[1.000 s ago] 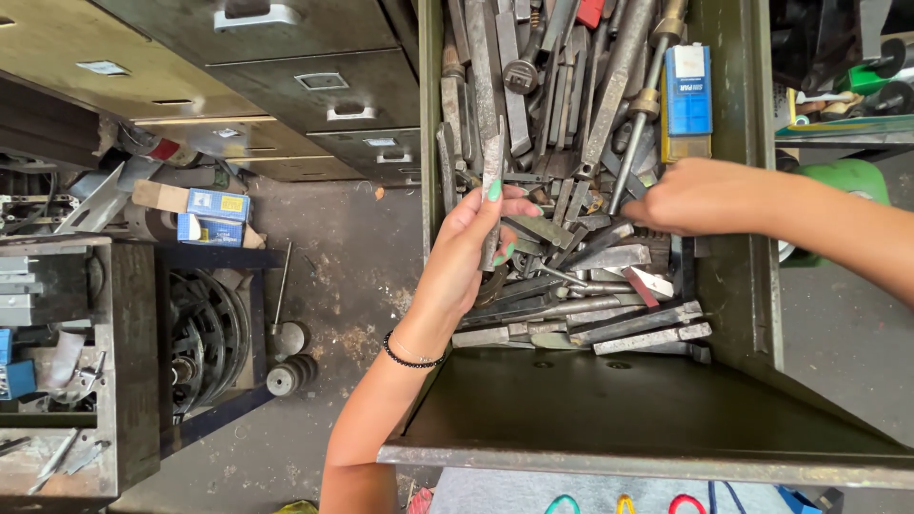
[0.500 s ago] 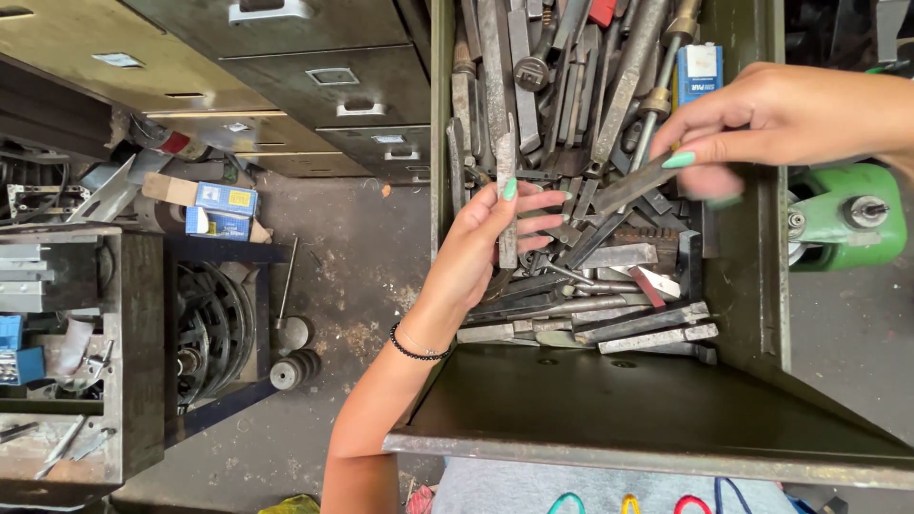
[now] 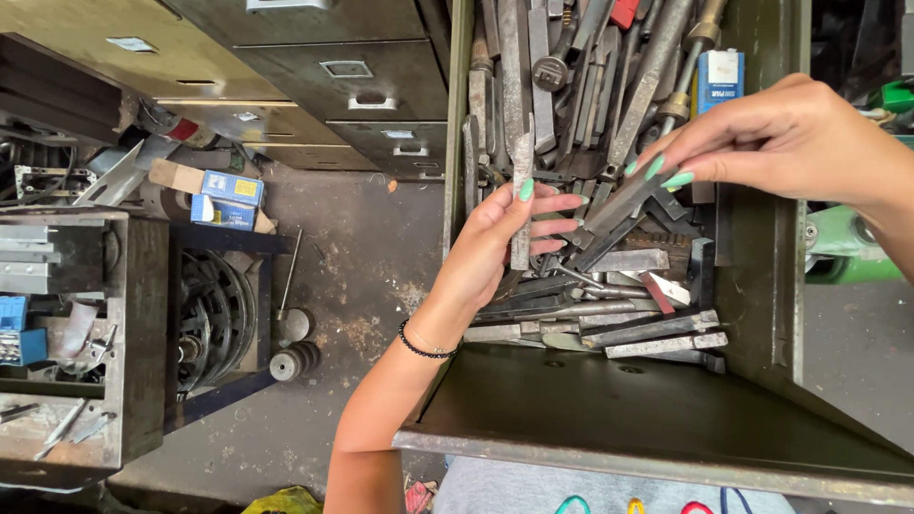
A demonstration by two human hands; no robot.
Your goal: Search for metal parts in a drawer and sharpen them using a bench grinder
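Over an open metal drawer (image 3: 762, 286) crowded with tools, the left hand (image 3: 495, 249) pinches a flat steel file (image 3: 521, 205) standing twelve-to-six, while the right hand (image 3: 776, 138), at two o'clock, lifts a grey bar (image 3: 624, 205) slanting toward eight between fingertips.

tools (image 3: 609, 286) in drawer (image 3: 609, 409), cabinet (image 3: 333, 76) left

A long, flat grey metal bar (image 3: 521, 205) is held upright over the left half of the open drawer (image 3: 757, 276), its notched upper end pinched. A second, shorter grey bar (image 3: 624, 203) is raised at a slant near the drawer's right wall, lifted by its upper end above the heaped tools.
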